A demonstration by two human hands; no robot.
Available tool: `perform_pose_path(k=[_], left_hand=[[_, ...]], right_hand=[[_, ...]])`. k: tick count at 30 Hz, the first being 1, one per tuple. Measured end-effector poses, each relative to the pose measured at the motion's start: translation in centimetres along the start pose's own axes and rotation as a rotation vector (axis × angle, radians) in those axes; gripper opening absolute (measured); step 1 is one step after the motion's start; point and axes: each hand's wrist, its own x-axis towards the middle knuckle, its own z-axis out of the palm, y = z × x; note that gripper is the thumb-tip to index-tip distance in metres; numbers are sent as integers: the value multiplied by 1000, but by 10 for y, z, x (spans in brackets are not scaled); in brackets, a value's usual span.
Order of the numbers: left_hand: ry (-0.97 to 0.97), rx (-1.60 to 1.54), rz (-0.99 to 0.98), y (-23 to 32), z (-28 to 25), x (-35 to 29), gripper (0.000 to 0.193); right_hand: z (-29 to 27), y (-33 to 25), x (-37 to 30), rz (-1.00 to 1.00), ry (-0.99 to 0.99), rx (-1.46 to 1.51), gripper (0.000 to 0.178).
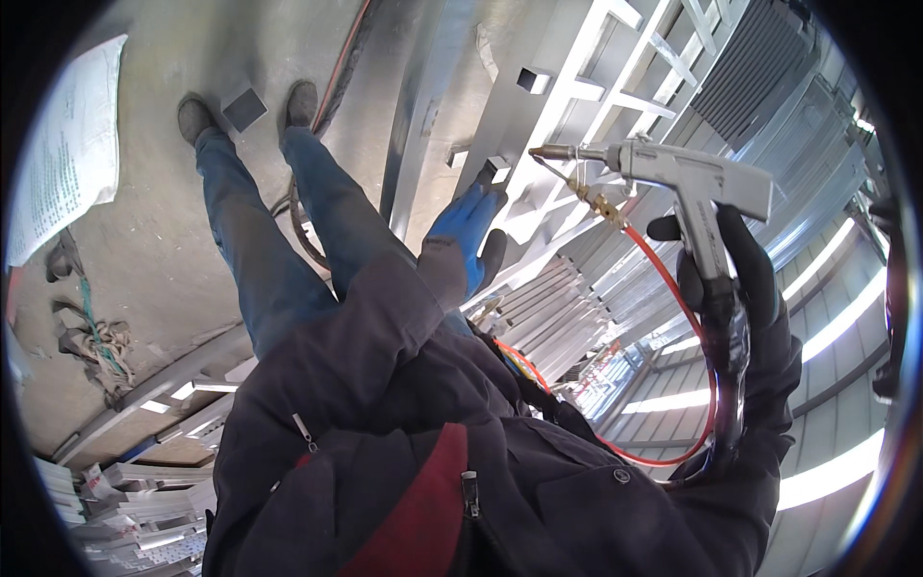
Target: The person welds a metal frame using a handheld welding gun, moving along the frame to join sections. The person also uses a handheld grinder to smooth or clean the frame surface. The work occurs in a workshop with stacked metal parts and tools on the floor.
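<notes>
My right hand (pixel 747 264), in a dark glove, is closed around the handle of a white-grey welding gun (pixel 699 183). The gun's copper-coloured nozzle (pixel 550 152) points left, with a thin brass-fitted feed below it. A red hose (pixel 663 269) runs from the fitting down along my right arm. My left hand (pixel 465 226) wears a blue glove with dark fingers. Its fingers stretch out, thumb apart, toward the end of a short square metal tube (pixel 495 170) on a white-silver metal frame (pixel 567 120). Whether the fingertips touch that tube is hard to tell.
A cut square tube (pixel 244 109) lies on the floor between my shoes. Long metal profiles (pixel 418 106) run beside my legs, with a cable (pixel 300 221) near them. Stacked metal bars (pixel 553 308) stand beyond the frame. At left lie a white printed sheet (pixel 72 144) and tangled rope (pixel 101 346).
</notes>
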Motion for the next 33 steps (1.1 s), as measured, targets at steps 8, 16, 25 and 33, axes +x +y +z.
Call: perform_pose_path(k=[8, 16, 25, 33], left_hand=[[27, -302, -164, 5, -8, 7, 43], [69, -138, -196, -9, 1, 16, 41], [54, -401, -449, -21, 10, 43, 41], [-2, -157, -568, -7, 0, 59, 35]], right_hand=[[6, 55, -23, 120, 320, 560, 60], [-21, 140, -26, 210, 291, 754, 66], [-38, 176, -21, 234, 229, 751, 65], [-33, 198, -22, 143, 388, 286, 70]])
